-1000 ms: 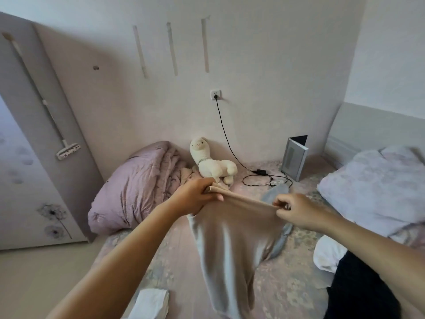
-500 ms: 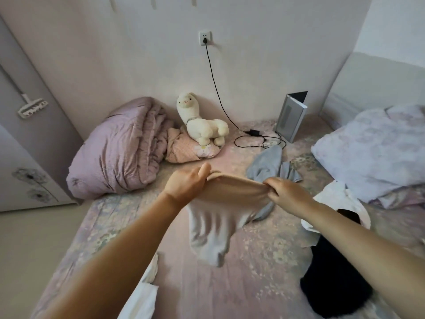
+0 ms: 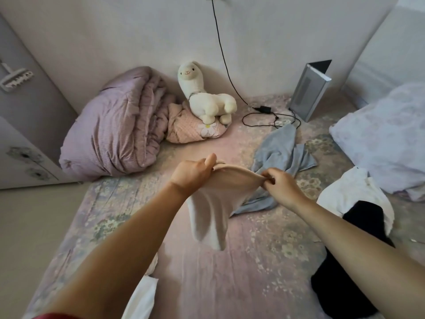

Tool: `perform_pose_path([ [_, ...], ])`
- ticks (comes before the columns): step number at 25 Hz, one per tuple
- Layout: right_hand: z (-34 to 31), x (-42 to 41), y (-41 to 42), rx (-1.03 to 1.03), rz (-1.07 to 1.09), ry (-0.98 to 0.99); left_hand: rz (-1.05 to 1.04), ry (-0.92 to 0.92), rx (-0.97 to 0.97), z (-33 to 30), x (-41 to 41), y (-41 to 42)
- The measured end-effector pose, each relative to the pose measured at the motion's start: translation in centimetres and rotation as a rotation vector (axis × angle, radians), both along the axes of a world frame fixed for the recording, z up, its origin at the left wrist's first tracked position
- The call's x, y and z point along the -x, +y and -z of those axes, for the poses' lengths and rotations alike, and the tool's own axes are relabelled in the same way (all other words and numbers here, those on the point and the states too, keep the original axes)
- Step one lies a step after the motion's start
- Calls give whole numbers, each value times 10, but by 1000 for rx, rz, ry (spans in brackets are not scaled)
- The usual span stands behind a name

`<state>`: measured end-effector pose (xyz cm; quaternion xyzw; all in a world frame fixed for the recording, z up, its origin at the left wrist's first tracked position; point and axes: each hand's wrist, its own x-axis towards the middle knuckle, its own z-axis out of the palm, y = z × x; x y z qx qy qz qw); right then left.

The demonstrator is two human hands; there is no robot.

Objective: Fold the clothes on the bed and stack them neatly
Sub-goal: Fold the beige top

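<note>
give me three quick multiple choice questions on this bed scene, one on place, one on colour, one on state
1. Where does the plush alpaca sit?
A. on the pink bundle by the wall
B. on the black garment
C. on the floor

2. What colour is the garment lying behind the hands?
A. red
B. grey-blue
C. yellow

3. How is the beige garment held?
A. flat on the bed
B. by one hand only
C. by both hands, hanging

Answers: 1 A, it rests on the pink bundle. 2 B, the grey-blue garment shows it. 3 C, left hand and right hand pinch its top edge.

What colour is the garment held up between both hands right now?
Beige, paler toward its hanging end; the beige garment shows best in the head view, the only one.
</note>
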<state>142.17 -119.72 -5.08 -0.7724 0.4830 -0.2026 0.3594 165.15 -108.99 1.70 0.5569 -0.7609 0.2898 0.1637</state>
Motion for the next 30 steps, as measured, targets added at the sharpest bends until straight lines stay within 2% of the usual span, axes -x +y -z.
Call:
perform_pose_path([
  [4, 20, 4, 3, 28, 12, -33, 79, 13, -11, 18, 2, 5],
  [7, 54, 19, 24, -8, -7, -10, 146, 76, -47, 65, 17, 25],
  [11, 157, 49, 65, -85, 10, 62, 166, 135, -222, 193, 44, 67],
  [16, 287, 109, 168, -220, -58, 181, 230, 136, -408, 362, 109, 167],
  [20, 364, 151, 239, -289, -196, 347, 197, 213, -550, 456, 160, 252],
  [24, 396, 180, 282, -239, -310, 456, 110, 252, -539, 503, 207, 305],
  [30, 413, 201, 299, -192, -445, 521, -22, 87, -803, 525, 249, 364],
])
